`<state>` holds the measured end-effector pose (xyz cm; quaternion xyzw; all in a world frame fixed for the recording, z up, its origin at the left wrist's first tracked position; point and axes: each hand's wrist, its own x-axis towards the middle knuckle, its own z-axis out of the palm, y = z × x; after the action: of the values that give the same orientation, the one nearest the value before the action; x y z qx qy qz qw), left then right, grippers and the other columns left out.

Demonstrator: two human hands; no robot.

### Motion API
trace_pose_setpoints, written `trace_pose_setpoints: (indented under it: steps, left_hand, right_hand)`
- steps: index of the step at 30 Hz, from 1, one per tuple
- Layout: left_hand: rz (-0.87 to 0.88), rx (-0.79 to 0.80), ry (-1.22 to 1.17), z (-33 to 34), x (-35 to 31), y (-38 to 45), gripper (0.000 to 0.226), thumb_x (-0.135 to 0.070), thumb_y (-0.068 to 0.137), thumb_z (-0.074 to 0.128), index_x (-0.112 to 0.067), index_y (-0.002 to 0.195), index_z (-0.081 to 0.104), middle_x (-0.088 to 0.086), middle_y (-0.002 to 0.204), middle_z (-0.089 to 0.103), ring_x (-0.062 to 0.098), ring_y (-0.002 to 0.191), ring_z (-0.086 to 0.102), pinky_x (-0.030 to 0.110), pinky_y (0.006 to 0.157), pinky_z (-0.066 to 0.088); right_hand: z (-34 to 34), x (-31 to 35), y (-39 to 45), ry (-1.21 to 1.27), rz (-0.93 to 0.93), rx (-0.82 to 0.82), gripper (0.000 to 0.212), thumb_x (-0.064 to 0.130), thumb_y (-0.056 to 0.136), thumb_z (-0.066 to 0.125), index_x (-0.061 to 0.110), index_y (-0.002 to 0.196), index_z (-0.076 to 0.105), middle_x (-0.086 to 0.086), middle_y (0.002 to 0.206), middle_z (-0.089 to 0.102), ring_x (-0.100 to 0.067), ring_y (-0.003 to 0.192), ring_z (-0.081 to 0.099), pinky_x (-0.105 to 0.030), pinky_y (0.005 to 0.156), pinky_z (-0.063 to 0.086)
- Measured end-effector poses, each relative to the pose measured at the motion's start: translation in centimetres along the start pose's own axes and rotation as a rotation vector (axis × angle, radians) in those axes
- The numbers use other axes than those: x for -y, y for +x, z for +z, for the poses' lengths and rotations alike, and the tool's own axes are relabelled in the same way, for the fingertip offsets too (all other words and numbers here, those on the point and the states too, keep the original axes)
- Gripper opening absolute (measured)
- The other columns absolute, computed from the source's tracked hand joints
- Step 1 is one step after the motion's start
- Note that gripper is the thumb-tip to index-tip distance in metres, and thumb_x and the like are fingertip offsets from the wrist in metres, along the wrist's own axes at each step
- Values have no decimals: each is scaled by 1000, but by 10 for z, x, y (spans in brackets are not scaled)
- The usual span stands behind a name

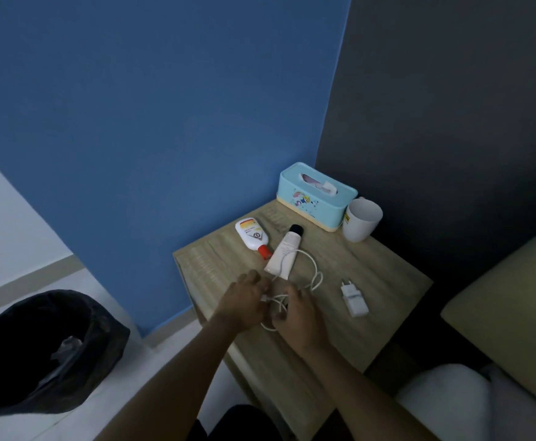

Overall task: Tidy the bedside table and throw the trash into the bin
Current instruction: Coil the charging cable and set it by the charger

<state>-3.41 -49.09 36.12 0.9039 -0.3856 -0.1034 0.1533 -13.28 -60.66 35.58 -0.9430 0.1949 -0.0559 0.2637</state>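
Observation:
A white charging cable (312,276) lies in loose loops on the wooden bedside table (384,281). My left hand (244,302) pinches one end of the cable near the table's front left. My right hand (298,313) grips a bunch of its loops just beside it. One loop drapes over a white tube with a black cap (284,253). A white bottle with a red cap (252,237) lies to the tube's left. A white plug adapter (354,297) lies to the right of my hands. The black-lined bin (40,351) stands on the floor at the left.
A light-blue tissue box (316,195) and a white cup (362,219) stand at the table's back, against the dark wall. A beige bed edge (508,297) and a white pillow (457,405) lie to the right. Crumpled trash shows inside the bin.

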Motion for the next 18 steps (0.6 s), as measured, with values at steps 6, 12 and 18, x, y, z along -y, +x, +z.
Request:
trace_pose_setpoints:
  steps: [6,12,18]
  left_hand:
    - [22,5,200,-3,-8,1,34,-29,95,46,-13,125,44,12,123,50,27,111,48,38,90,43]
    - [11,-58,254,-61,-2,-8,34,-22,98,41,-19,130,47,9,123,54,28,116,51,38,91,42]
    - [-83,-241,-9,-179,6,-23,22,-1,86,49,-10,97,66,13,101,66,30,94,65,32,78,47]
  right_hand:
    - [-7,0,2,111,12,82,27,23,80,67,23,103,53,5,92,65,-16,88,62,-30,73,48]
    - [-78,16,14,207,16,162,23,10,90,56,18,110,64,1,97,70,-13,88,64,-29,72,51]
    - [-154,15,13,280,33,104,30,-1,87,55,17,105,70,1,101,72,-15,95,66,-33,85,53]
